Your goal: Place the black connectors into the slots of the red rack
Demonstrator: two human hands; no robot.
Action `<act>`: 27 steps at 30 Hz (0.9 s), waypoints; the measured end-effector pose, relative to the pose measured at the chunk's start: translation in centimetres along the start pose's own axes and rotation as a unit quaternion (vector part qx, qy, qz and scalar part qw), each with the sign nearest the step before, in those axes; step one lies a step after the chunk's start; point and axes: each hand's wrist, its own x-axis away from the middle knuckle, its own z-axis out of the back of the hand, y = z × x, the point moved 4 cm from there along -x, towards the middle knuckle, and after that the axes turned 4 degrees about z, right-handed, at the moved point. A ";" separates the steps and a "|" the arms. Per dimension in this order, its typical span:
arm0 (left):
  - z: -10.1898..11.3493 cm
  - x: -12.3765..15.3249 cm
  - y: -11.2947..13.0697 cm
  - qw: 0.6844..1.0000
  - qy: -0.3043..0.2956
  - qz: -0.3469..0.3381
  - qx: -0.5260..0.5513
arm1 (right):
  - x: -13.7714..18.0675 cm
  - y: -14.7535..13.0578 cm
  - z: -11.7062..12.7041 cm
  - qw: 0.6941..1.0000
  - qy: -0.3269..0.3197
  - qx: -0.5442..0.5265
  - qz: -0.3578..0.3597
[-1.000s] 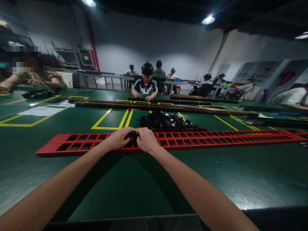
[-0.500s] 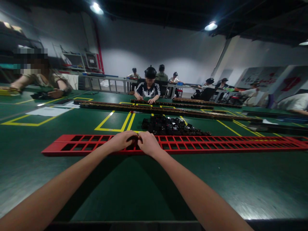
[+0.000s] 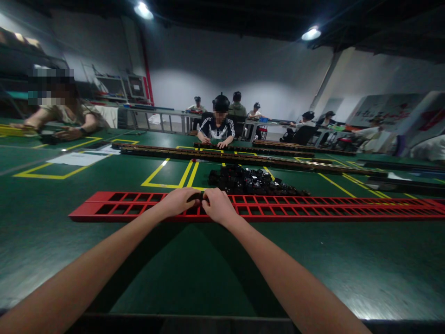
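Note:
A long red frame [image 3: 86, 211] with two rows of rectangular slots lies crosswise on the green table. Over its left half, my left hand [image 3: 181, 202] and my right hand [image 3: 218, 205] are close together, with fingers curled and pinched. Something small and dark shows between the fingertips, too hidden to name. Just beyond the frame sits a heap of small black parts [image 3: 250, 180], some with shiny faces. The slots right under my hands are covered from view.
Long dark rails [image 3: 243, 160] lie across the table behind the heap. White paper sheets [image 3: 76, 159] rest at the left, among yellow tape lines. Across the table sits a co-worker [image 3: 217, 123], and another person [image 3: 66, 111] works at the far left.
The whole view has shifted slightly, with the frame and table appearing a little farther right. My hands stay together over the same part of the frame, fingers still curled.

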 end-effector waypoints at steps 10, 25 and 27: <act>0.1 0.1 0.2 0.999 0.005 0.022 -0.036 | 0.5 0.7 0.2 0.988 0.036 0.064 -0.132; 0.9 -0.1 2.0 0.990 0.023 0.043 -0.132 | 0.2 0.8 -0.1 0.990 -0.021 0.043 -0.130; 1.1 -0.1 2.5 0.987 0.032 0.046 -0.151 | 0.2 0.7 0.1 0.989 -0.022 0.044 -0.138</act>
